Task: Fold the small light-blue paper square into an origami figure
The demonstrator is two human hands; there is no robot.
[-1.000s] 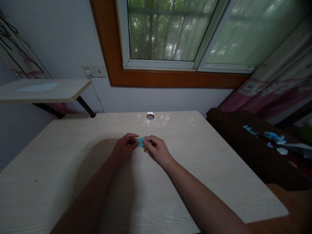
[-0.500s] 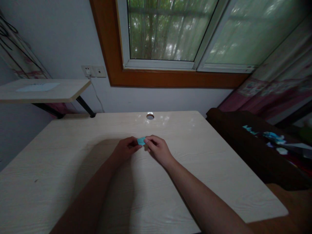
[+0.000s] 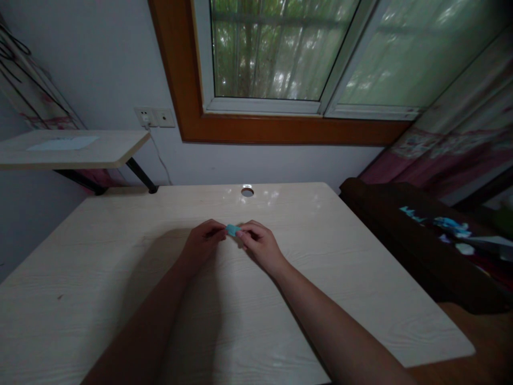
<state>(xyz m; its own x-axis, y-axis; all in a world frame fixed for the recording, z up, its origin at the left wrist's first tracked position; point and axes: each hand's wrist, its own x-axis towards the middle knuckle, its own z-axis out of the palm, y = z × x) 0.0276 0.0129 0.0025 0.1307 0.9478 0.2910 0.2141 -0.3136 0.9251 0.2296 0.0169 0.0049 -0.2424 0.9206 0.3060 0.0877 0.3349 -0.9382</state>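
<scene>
Between my two hands is a small turquoise piece, which looks like folded paper (image 3: 232, 230), held just above the desk (image 3: 344, 299). My left hand (image 3: 203, 239) pinches its left end between thumb and fingertips. From the other side, my right hand (image 3: 258, 241) grips the right end, with the thumb on its near face. Fingers cover both ends of the piece, so its full shape is hidden.
A round cable hole (image 3: 247, 192) lies near the desk's back edge. At the left stands a raised shelf (image 3: 120, 152) on black legs, with a paper sheet (image 3: 64, 143) on it. Beyond the desk's right side, a dark bench (image 3: 385, 230) bears several turquoise scraps (image 3: 451, 226).
My left hand has shifted slightly left and up, its thumb now at the end of the turquoise piece. The piece looks smaller and more rounded. My right hand stays nearly still.
</scene>
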